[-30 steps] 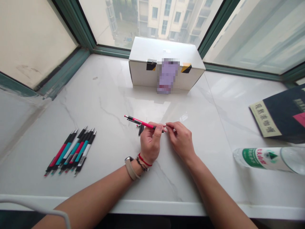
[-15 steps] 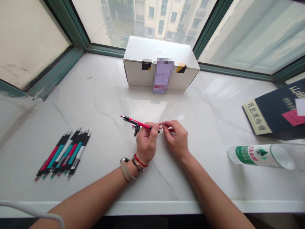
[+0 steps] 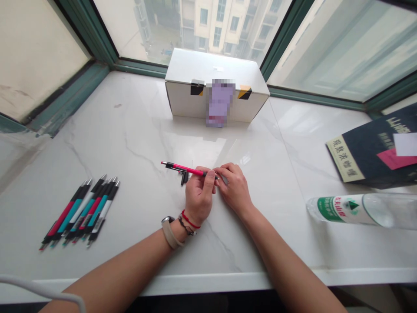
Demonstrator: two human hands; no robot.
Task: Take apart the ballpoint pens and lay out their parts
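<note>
My left hand (image 3: 199, 195) is closed around a red ballpoint pen (image 3: 183, 168) with black ends. The pen's clicker end points left, and its black grip end comes out past my thumb towards the right. Close beside that end is my right hand (image 3: 235, 189), its fingers drawn together in a pinch; whatever is between the fingertips is too small or hidden to make out. Behind my left hand, small black pen parts (image 3: 184, 178) lie on the white marbled surface, partly covered by the pen and fingers.
Several red, blue and white pens (image 3: 81, 213) lie side by side at the left. A white box (image 3: 189, 104) stands at the back against the window. On the right are a lying water bottle (image 3: 345, 208) and a dark paper bag (image 3: 365, 161). A grey cable (image 3: 48, 292) crosses the lower left.
My right hand's fingers have moved in closer to the pen's grip end and bent downward. The pen in my left hand has tilted a little flatter. The whole view has shifted slightly.
</note>
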